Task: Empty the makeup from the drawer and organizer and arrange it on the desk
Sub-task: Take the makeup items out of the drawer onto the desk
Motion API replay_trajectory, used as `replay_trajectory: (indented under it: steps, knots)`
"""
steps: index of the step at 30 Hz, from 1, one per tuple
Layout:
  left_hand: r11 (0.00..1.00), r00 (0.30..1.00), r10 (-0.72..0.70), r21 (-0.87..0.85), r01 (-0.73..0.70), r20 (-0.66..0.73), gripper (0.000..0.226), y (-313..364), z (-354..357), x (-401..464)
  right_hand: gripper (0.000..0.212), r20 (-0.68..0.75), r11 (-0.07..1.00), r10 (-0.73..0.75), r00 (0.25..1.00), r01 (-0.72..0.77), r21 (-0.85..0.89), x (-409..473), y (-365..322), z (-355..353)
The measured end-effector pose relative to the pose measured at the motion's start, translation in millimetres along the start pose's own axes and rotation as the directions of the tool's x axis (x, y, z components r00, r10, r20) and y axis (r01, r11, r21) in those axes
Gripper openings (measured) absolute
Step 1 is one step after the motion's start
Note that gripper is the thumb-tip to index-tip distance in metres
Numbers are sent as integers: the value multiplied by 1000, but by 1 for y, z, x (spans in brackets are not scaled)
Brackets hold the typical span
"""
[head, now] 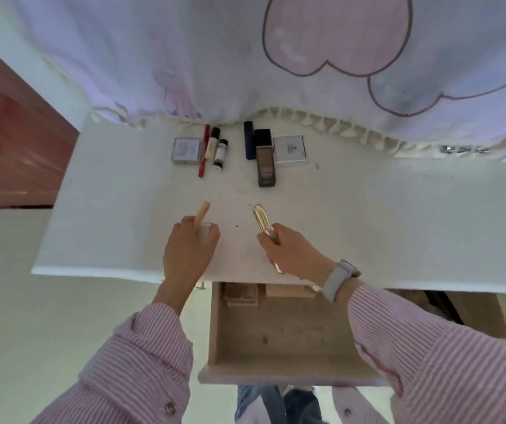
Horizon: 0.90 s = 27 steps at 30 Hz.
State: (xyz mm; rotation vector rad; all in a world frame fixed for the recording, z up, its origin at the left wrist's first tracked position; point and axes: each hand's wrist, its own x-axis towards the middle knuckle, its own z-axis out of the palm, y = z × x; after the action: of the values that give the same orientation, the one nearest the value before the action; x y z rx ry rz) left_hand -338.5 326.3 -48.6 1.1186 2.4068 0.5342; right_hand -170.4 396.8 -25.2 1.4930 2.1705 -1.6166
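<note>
White desk (367, 224), head view: my left hand (189, 250) grips a peach-capped tube (202, 214); my right hand (291, 254) grips a gold tube (262, 220), both over the near desk. Far edge: two compacts (186, 150) (290, 149), red pencil (204, 151), two small bottles (220, 153), foundation bottle (265, 160). Below: wooden drawer (276, 335) open, small boxes (241, 293) at its back.

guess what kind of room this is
Probably a bedroom or dressing corner: a white desk with makeup laid out, such as compacts, an open drawer below, and a heart-print cloth hanging behind.
</note>
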Motion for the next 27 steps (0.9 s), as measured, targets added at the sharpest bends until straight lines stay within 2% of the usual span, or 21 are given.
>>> replay_trajectory:
  steps: [3, 6, 9, 11, 13, 14, 17, 18, 20, 22, 24, 27]
  knots:
    - [999, 999, -27, 44, 25, 33, 54, -27, -16, 40, 31, -68, 997, 34, 997, -39, -66, 44, -36, 27]
    - [997, 999, -34, 71, 33, 12, 59, -41, -20, 73, 33, -154, 981, 131, 979, -150, -122, 84, -60, 40]
    - [1000, 1000, -3, 9, 4, -25, 56, -41, -21, 93, 37, -210, 945, 181, 961, -229, -234, 106, -74, 41]
    - [995, 995, -93, -40, 92, -38, 49, -35, -25, 100, 38, -191, 939, 147, 971, -198, -281, 114, -82, 42]
    - [984, 985, -163, -83, 159, -54, 45, -32, -29, 103, 36, -123, 966, 125, 984, -150, -213, 120, -90, 44]
    - [982, 983, -172, -87, 167, -60, 43, -31, -32, 104, 36, -102, 982, 134, 986, -146, -123, 123, -93, 45]
    - [983, 982, -166, -95, 157, -94, 34, -36, -37, 105, 28, -83, 937, 252, 964, -221, 272, 125, -99, 42]
    - [978, 979, -180, -125, 167, -96, 32, -39, -39, 106, 24, -95, 907, 286, 954, -237, 348, 126, -98, 42]
    - [969, 974, -202, -163, 184, -100, 32, -42, -42, 105, 21, -121, 880, 329, 937, -257, 399, 125, -95, 42]
    - [967, 975, -201, -176, 182, -97, 32, -45, -43, 105, 37, -123, 868, 327, 937, -247, 432, 122, -98, 42]
    - [970, 978, -182, -184, 161, -98, 31, -46, -42, 104, 50, -138, 891, 271, 953, -194, 410, 118, -100, 41]
    - [976, 988, -128, -190, 110, -88, 33, -44, -41, 105, 48, -172, 930, 212, 962, -145, 337, 116, -102, 45]
